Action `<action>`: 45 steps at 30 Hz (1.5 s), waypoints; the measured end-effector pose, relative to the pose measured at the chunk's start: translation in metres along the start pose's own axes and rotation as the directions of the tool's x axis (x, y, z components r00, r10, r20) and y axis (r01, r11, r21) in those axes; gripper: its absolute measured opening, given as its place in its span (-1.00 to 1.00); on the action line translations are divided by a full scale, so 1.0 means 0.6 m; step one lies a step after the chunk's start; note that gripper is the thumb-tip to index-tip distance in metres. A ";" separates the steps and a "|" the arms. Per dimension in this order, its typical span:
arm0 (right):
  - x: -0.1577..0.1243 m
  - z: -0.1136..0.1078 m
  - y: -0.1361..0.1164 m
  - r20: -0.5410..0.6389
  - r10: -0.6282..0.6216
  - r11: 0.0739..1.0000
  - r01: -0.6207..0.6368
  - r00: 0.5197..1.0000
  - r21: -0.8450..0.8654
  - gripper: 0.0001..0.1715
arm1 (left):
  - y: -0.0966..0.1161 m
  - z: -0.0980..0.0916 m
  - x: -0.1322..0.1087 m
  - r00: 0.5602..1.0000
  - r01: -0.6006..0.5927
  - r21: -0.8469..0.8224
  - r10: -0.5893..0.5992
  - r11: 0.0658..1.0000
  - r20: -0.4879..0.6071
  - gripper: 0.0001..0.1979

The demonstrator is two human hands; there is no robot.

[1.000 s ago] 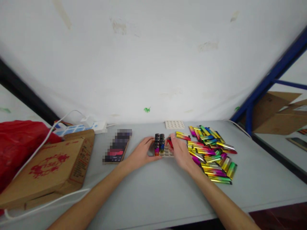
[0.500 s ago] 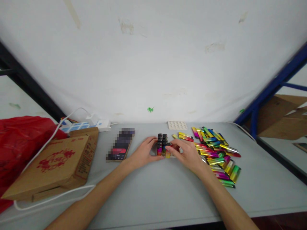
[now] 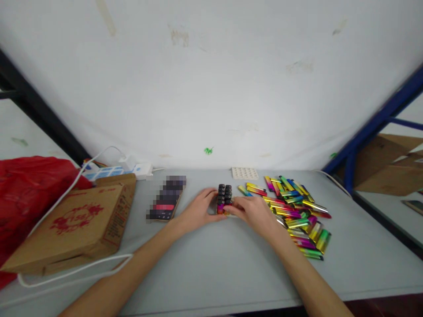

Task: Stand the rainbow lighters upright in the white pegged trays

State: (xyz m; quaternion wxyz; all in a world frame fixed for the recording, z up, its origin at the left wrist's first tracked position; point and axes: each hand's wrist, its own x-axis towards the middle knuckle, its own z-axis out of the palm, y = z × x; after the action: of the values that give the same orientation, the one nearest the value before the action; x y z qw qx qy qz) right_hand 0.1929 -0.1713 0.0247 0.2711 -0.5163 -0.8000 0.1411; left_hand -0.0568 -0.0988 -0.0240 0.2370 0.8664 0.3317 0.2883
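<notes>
Several lighters with black tops stand upright in two tight columns near the middle of the table. My left hand curves around their left side, thumb at the front and fingers toward the back, gripping the group. On the right, my right hand has its thumb and fingers closed on a lighter at the group's front right corner; most of that lighter is hidden by the fingers. A pale edge beneath the lighters shows under my right hand. Loose shiny lighters in many colours lie heaped to the right.
A white tray with holes lies against the wall. To the left are a phone, a cardboard box, a red plastic bag, a power strip and a white cable. Blue metal framing borders the right side.
The lighter in my right hand has moved left, into line with the standing columns. A loose lighter behind that hand shows more now. My left hand stays in place.
</notes>
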 end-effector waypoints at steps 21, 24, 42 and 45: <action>0.004 -0.055 0.154 -0.116 0.270 0.879 -0.294 0.956 -0.376 -0.75 | -0.001 0.001 0.001 1.000 0.022 0.006 -0.022 1.000 -0.006 -0.23; 0.003 -0.055 0.153 -0.133 0.276 0.868 -0.306 0.952 -0.390 -0.78 | 0.001 0.000 0.002 1.000 0.024 0.010 -0.024 1.000 0.002 -0.23; 0.000 -0.050 0.157 -0.116 0.243 0.876 -0.269 0.963 -0.400 -0.80 | 0.009 -0.025 0.005 0.999 0.015 0.030 -0.016 0.999 0.039 -0.27; 0.002 -0.051 0.152 -0.215 0.188 0.903 -0.255 0.958 -0.346 -0.74 | 0.004 -0.034 0.006 0.998 0.008 0.013 -0.009 1.000 0.063 -0.24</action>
State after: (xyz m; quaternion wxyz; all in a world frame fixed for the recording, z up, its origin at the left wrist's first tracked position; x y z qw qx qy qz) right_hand 0.2784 -0.1328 0.0038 0.2208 -0.6563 -0.7209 -0.0284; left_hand -0.0672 -0.0934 -0.0068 0.2431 0.8752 0.3294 0.2578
